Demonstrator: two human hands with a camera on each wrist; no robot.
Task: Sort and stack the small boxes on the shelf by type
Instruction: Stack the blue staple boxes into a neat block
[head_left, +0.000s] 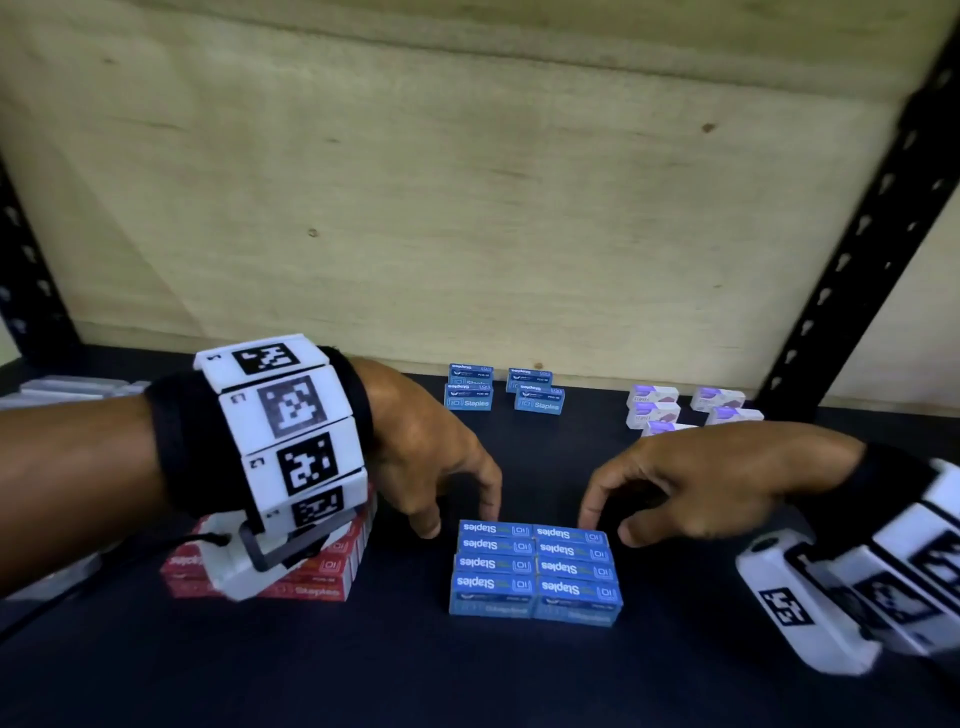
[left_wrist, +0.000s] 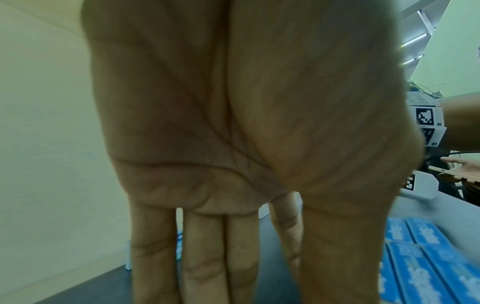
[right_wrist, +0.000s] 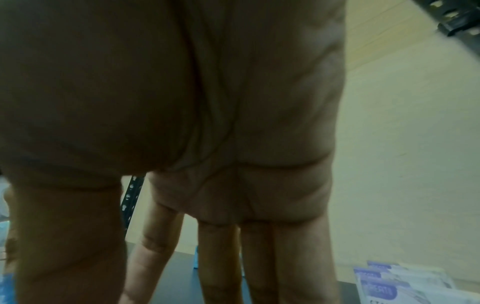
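Blue staple boxes (head_left: 535, 569) lie just below both loosely spread, empty grips

Showing on the shelf: twelve blue staple boxes (head_left: 535, 566), five white-and-purple boxes (head_left: 675, 408), and perhaps several red staple boxes (head_left: 311, 577), half hidden

Right hand (right_wrist: 207, 123) is filling most of the frame, palm toward the camera, fingers (right_wrist: 218, 263) hanging straight down and slightly spread, holding nothing. Thumb (right_wrist: 64, 236) is pointing down at left. Dark shelf (right_wrist: 182, 273) is showing between the fingers. White boxes (right_wrist: 400, 283) with purple labels are sitting at lower right, near the pale back wall (right_wrist: 415, 144). Blue box (right_wrist: 196, 257) edge is showing behind the fingers. Black perforated post (right_wrist: 131, 197) is standing behind the palm.
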